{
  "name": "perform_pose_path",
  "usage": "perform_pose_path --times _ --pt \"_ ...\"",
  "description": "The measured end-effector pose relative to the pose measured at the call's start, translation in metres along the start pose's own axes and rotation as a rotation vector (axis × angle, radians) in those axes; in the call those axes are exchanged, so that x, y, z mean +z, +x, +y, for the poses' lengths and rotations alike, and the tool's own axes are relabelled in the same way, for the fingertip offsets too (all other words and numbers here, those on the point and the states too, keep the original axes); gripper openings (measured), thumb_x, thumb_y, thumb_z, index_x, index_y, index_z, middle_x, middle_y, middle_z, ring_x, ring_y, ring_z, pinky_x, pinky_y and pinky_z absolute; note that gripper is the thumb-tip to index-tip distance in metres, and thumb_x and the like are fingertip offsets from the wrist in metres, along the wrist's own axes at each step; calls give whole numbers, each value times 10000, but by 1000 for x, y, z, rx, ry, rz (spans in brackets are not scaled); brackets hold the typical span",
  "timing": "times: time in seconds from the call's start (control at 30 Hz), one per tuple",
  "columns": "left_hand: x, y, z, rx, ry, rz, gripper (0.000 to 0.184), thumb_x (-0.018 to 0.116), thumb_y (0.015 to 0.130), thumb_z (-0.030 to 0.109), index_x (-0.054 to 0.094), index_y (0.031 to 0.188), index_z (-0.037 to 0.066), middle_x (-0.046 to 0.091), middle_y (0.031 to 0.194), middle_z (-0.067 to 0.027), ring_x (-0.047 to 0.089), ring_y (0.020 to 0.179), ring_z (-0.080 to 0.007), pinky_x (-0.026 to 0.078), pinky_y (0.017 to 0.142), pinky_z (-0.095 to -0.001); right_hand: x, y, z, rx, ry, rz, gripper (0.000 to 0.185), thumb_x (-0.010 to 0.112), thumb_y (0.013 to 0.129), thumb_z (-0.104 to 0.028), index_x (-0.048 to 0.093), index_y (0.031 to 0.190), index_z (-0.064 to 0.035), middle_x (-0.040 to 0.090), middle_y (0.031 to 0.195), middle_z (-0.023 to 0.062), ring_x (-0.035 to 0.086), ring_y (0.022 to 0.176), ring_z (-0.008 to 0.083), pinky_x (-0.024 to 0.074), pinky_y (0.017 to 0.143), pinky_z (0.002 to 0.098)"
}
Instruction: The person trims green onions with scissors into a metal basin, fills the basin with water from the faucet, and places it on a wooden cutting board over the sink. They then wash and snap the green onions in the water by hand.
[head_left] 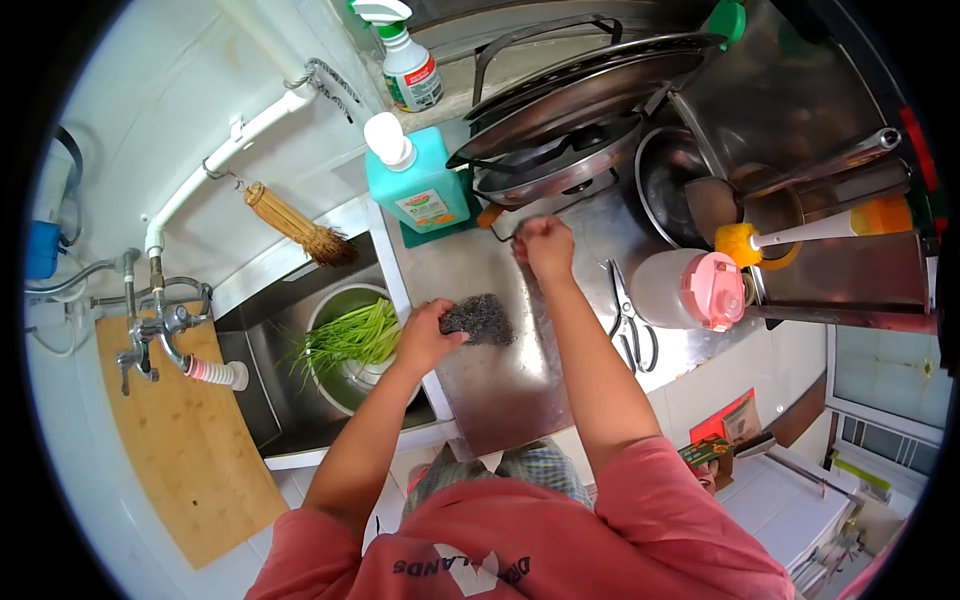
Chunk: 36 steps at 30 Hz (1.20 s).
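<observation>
On the steel counter, my left hand (428, 335) has its fingers closed on the edge of a dark, mesh-like scouring pad (478, 319), beside the sink. My right hand (545, 246) is further forward over the counter, near the rack of pans. Its fingers are curled together, and something small and dark shows at the fingertips, too small to name. A pair of black-handled scissors (630, 320) lies to the right of my right forearm. Left of my left hand, green stalks (355, 334) rest in a round bowl (340, 300) inside the sink.
A turquoise bottle (420, 190) and a spray bottle (411, 72) stand at the back. Pan lids (580, 100) lean in a rack. A pink-lidded jug (688, 290) stands at right. Left are the sink (265, 370), a faucet (165, 325), a wooden board (180, 440) and a hanging brush (290, 222).
</observation>
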<state>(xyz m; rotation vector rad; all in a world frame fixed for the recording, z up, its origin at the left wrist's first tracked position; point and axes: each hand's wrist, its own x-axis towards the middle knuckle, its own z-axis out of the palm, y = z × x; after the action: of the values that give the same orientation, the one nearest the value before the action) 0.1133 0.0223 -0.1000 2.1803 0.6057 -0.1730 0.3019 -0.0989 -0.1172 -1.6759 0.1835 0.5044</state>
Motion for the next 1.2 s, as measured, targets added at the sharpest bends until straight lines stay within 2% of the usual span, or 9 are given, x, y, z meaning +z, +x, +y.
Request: perform_pose_path --times 0.17,0.3,0.43,0.47,0.6,0.7,0.9,1.07,1.2 --pt "19 7 -19 -98 -244 -45 306 703 677 113 559 928 12 606 777 -71 570 685 -206 458 668 -302 -35 -66 37 0 -506 -316 410 665 685 -337 551 948 -44 628 777 116 610 770 260 463 726 341" --pt "16 31 20 -79 -676 -224 249 666 731 107 557 919 -15 599 792 -39 541 751 -117 444 671 -284 -52 -86 15 106 -226 -446 297 660 742 -161 539 949 15 606 749 111 591 651 164 483 537 285" --pt "11 74 73 136 -605 -6 221 637 762 163 570 915 18 593 849 -27 526 820 -109 417 710 -280 -70 -67 -11 155 545 124 222 597 798 -50 470 976 -14 559 781 57 546 591 131 524 536 268" --pt "8 83 82 -32 -680 -14 213 619 773 186 573 924 43 584 876 -18 515 838 -105 400 728 -277 -72 -59 -17 144 697 298 228 592 805 -57 443 970 -9 549 810 68 543 588 129 532 558 273" --pt "19 101 95 -409 -973 69 231 562 751 163 563 975 103 572 966 3 508 846 -115 352 781 -263 -81 -19 -39 -133 1060 440 220 562 832 -86 391 957 -26 537 886 84 558 789 193 535 712 308" --pt "27 98 95 -320 -863 105 235 551 737 113 556 971 87 565 1004 -14 494 897 -108 354 779 -262 -85 -1 -69 -96 1327 446 211 558 826 -62 408 968 -21 542 912 98 562 803 195 518 740 306" --pt "26 113 93 -112 -704 223 410 484 682 -51 486 1074 68 482 1150 -42 444 1046 -175 393 782 -271 -56 -16 -18 13 958 221 234 544 786 -5 477 1010 -6 559 909 101 559 805 193 487 724 292" --pt "30 122 77 1 -615 223 554 538 661 -58 389 1181 61 495 1100 -100 486 930 -217 441 700 -311 -32 -42 2 195 641 76 146 539 774 -16 540 920 -11 590 833 97 580 710 181 496 639 269" --pt "44 51 48 130 -404 278 401 554 744 9 464 1133 45 493 1120 -85 508 935 -184 443 727 -287 -6 -72 9 185 541 -112 133 541 847 -166 537 795 -44 591 688 61 569 592 135 480 552 249"
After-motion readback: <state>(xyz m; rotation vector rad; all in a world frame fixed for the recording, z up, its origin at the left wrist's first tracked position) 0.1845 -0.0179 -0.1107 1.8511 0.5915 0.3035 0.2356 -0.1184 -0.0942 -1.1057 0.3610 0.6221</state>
